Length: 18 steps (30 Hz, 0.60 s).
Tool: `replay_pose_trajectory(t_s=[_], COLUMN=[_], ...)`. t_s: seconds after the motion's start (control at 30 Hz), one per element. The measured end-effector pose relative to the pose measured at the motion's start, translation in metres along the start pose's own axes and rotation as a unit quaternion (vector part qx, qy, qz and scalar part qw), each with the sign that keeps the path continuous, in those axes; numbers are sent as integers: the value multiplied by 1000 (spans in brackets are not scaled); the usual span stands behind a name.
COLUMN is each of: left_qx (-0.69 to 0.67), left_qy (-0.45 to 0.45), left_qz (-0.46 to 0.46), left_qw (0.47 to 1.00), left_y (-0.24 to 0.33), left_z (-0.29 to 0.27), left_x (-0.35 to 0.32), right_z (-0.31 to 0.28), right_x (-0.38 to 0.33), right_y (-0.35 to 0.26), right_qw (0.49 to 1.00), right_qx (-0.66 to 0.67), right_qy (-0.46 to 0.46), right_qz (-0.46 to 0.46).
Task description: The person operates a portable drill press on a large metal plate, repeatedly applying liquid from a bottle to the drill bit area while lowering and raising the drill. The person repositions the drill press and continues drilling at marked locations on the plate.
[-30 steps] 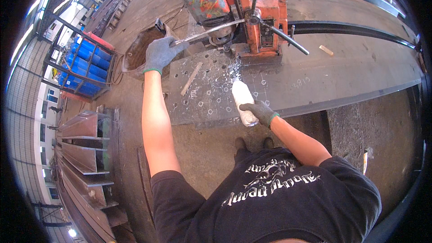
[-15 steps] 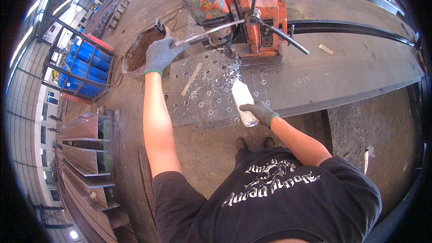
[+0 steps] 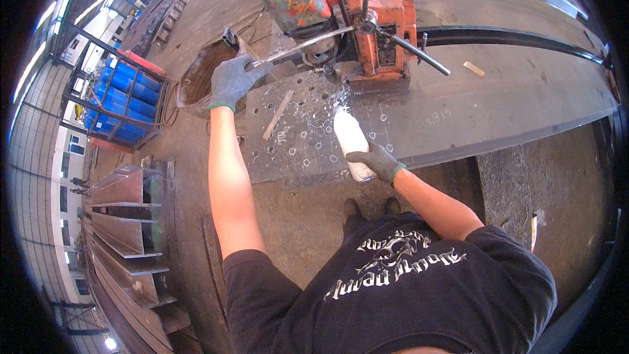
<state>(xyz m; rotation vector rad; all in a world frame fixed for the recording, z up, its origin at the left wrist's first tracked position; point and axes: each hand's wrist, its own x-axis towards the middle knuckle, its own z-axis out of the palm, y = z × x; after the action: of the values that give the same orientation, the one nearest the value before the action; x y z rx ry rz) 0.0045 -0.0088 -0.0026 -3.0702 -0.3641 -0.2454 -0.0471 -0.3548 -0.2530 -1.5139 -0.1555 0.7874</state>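
Observation:
My left hand (image 3: 237, 80), in a grey glove, is closed round the end of a metal feed lever (image 3: 301, 47) on an orange drill press (image 3: 377, 39) with a weathered motor housing (image 3: 293, 0). In my right hand (image 3: 377, 160), also gloved, is a white plastic bottle (image 3: 350, 136), tilted with its top toward the drill bit (image 3: 329, 71). Wet, whitish bits lie on the plate between bottle and bit. Under the machine spreads a dark steel plate (image 3: 458, 118), marked with chalk circles and pierced by several holes.
A thin flat strip (image 3: 278, 115) lies on the plate's left part, and a small piece (image 3: 474, 69) on its right. Blue gas cylinders (image 3: 124, 98) stand in a rack at far left. Steel beams (image 3: 124, 223) are stacked at near left. A cut-open container (image 3: 203, 78) sits beyond my left hand.
The bottle and my right hand have shifted slightly left and away from me. My left hand keeps its hold on the lever with hardly any movement.

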Motion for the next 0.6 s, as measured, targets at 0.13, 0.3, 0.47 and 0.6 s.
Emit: replay_pose_trajectory(t_s=[0.13, 0.3, 0.47, 0.6], left_qx=[6, 2, 42, 174], left_qy=[-3, 16, -4, 8], left_qz=[-4, 17, 39, 125], left_qw=[1000, 1000, 998, 977], left_y=[4, 2, -11, 38], left_z=[-6, -1, -7, -102], left_x=[-3, 1, 8, 29], right_z=[-2, -2, -1, -5], right_x=[-11, -4, 2, 12], right_y=[-23, -13, 0, 18], right_qw=[999, 999, 998, 997], right_qx=[-3, 32, 36, 34], right_qy=[-33, -30, -35, -21], right_qz=[-24, -5, 47, 61])
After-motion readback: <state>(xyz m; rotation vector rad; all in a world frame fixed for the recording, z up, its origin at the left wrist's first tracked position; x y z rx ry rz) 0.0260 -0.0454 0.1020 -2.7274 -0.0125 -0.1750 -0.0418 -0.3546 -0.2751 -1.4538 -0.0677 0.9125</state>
